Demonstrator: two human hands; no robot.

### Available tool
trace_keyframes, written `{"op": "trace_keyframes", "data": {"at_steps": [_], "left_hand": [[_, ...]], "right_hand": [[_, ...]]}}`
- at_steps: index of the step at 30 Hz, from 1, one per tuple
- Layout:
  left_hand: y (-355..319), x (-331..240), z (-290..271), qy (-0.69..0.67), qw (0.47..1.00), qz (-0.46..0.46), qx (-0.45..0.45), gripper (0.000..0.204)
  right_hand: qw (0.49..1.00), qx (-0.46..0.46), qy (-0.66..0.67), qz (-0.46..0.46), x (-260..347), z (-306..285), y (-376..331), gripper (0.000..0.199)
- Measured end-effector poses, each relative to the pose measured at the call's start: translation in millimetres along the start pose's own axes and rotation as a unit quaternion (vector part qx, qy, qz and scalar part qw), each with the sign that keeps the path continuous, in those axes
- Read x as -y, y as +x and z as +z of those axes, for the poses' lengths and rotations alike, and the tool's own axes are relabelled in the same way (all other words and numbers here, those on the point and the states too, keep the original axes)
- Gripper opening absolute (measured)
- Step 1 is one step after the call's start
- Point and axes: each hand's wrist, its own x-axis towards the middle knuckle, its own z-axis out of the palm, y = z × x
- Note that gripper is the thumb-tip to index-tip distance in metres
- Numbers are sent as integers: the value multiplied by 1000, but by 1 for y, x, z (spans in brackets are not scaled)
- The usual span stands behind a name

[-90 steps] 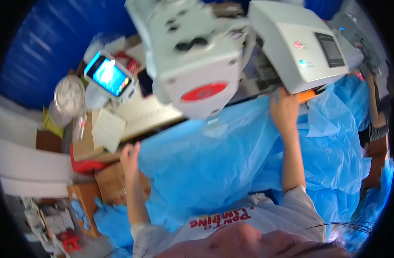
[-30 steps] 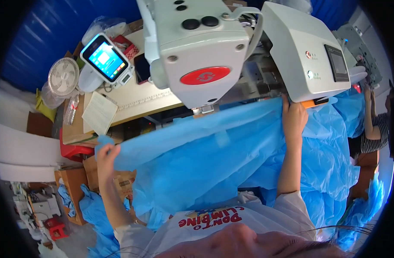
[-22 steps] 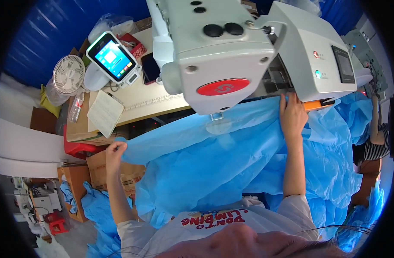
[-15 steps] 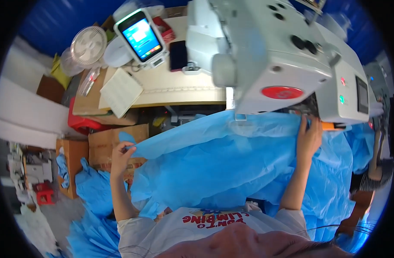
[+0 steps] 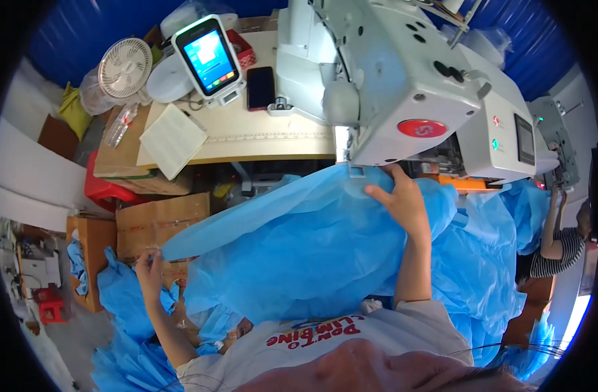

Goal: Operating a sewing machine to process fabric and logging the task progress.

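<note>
A large sheet of thin blue fabric [image 5: 292, 255] stretches across in front of me, its far edge running under the head of a white sewing machine [image 5: 403, 98]. At the far left end of that edge, my left hand [image 5: 150, 261] pinches the fabric between thumb and fingers. My right hand [image 5: 401, 199] lies on the fabric just right of the clear presser guard [image 5: 357, 172], thumb and forefinger apart, other fingers partly hidden under the machine head.
Left of the machine, the table [image 5: 299, 145] bears a lit control screen [image 5: 210, 55], a phone [image 5: 260, 88], a notebook [image 5: 173, 140] and a small fan [image 5: 125, 67]. Cardboard boxes [image 5: 158, 225] and more blue fabric lie at left. At far right another person [image 5: 560, 251] works at a machine.
My right hand has moved left along the fabric edge, closer to the presser area. My left hand has drawn the fabric's end further left and nearer me. The view has shifted slightly.
</note>
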Motion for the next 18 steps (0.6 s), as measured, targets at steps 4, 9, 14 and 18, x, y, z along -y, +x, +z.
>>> {"op": "trace_keyframes", "data": {"at_steps": [4, 9, 14, 18], "left_hand": [[50, 13, 25, 74, 993, 93, -25, 13], [96, 20, 85, 114, 989, 93, -3, 15], [89, -28, 105, -126, 953, -10, 276, 13], [108, -41, 101, -285, 937, -98, 173, 18]], "right_hand": [[997, -38, -53, 36, 21, 12, -4, 61], [995, -50, 81, 31, -19, 0, -17, 34], [959, -11, -259, 114, -94, -48, -81, 13], [815, -83, 526, 229, -48, -46, -88, 6]]}}
